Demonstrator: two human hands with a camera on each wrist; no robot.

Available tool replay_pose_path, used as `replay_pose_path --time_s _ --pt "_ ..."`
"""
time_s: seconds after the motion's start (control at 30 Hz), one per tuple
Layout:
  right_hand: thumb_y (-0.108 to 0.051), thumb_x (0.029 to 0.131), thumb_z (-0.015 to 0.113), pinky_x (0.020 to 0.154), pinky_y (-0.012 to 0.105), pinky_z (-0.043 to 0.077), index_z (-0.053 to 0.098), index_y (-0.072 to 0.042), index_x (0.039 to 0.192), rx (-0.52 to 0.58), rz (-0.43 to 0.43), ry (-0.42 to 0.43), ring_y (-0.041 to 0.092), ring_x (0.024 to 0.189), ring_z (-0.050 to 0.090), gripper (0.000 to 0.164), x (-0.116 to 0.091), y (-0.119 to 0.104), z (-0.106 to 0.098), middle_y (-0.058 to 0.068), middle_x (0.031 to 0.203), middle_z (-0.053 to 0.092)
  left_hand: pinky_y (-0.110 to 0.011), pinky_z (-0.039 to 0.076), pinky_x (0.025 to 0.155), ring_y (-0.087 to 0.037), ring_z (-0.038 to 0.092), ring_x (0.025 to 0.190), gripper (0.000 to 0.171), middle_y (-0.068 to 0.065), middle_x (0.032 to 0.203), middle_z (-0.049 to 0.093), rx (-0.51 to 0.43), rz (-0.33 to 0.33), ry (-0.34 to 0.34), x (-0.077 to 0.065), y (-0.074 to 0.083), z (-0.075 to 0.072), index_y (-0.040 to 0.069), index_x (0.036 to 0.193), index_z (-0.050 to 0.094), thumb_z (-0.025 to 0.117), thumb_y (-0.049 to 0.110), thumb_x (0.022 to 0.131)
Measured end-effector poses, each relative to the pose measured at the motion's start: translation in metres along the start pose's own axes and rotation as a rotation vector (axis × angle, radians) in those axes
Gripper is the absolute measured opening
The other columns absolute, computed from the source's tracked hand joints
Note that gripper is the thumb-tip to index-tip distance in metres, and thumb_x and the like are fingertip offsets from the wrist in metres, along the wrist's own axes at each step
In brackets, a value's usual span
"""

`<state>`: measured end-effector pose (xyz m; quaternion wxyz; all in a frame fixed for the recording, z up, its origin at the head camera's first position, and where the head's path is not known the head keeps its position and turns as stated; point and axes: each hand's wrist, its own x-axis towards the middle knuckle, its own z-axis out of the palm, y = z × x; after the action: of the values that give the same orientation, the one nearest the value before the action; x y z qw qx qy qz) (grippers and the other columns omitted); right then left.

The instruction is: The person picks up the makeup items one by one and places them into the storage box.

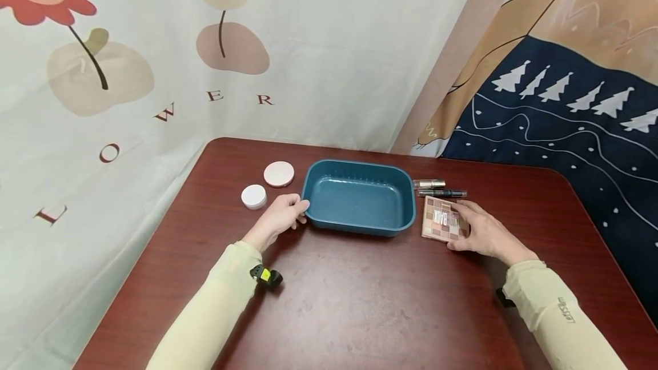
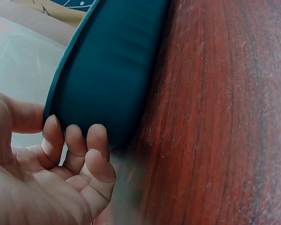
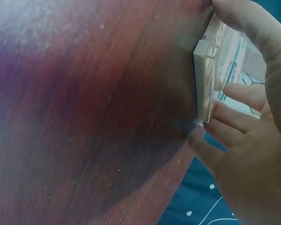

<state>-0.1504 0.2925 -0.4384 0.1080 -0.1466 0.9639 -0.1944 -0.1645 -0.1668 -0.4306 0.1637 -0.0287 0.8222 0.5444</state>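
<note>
Nearest you, your pale sleeves (image 1: 200, 313) run out of the head view, so the rest of your arms is cut off. Your left hand (image 1: 280, 216) pinches the rim of the blue tub (image 1: 354, 201) at its near left corner, thumb on one side and fingers on the other. Your right hand (image 1: 483, 232) is spread wide around the right end of the makeup palette (image 1: 437, 218), thumb by the near edge and fingers by the far edge. I can't tell if you are squeezing it or only touching it.

The palette is just right of the tub. It is hard to say if it lies flat on the brown table (image 1: 334, 301) or is a bit up. Your hand hides its right end and some of its letters.

My guess is that you are getting hold of the palette. The next move seems to need a firm hold on both edges, without bumping the shiny tube (image 1: 429, 184) and dark tube (image 1: 443, 193) just behind. I can't tell if the shiny one touches the tub.
</note>
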Motion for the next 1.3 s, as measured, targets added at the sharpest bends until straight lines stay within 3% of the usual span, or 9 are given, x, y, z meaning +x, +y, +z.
replay_pose_path --time_s 0.53,1.0,1.3 --pt "-0.035 0.075 0.089 0.102 0.066 0.045 0.051 0.007 0.144 -0.096 -0.048 0.109 0.044 0.123 0.045 0.09 -0.007 0.001 -0.001 0.029 0.137 0.048 -0.029 0.045 0.065 -0.023 0.062 0.075 0.038 -0.01 0.08 0.066 -0.028 -0.01 -0.011 0.002 0.0 0.0 0.006 0.071 0.046 0.056 0.016 0.106" --pt "-0.037 0.075 0.089 0.097 0.064 0.048 0.052 0.006 0.143 -0.093 -0.112 0.183 0.041 0.12 0.046 0.089 -0.015 -0.004 -0.009 0.026 0.136 0.049 -0.03 0.044 0.065 -0.024 0.063 0.074 0.039 -0.008 0.076 0.064 -0.023 -0.004 -0.006 0.0 0.0 -0.001 0.008 0.07 0.046 0.056 0.017 0.106" --pt "-0.039 0.076 0.089 0.096 0.063 0.048 0.051 0.004 0.145 -0.071 -0.114 0.187 0.04 0.12 0.045 0.09 -0.016 -0.009 -0.016 0.026 0.138 0.046 -0.028 0.045 0.064 -0.025 0.064 0.078 0.038 -0.007 0.08 0.065 -0.008 0.004 0.001 0.001 -0.002 0.0 0.009 0.07 0.046 0.055 0.017 0.106"
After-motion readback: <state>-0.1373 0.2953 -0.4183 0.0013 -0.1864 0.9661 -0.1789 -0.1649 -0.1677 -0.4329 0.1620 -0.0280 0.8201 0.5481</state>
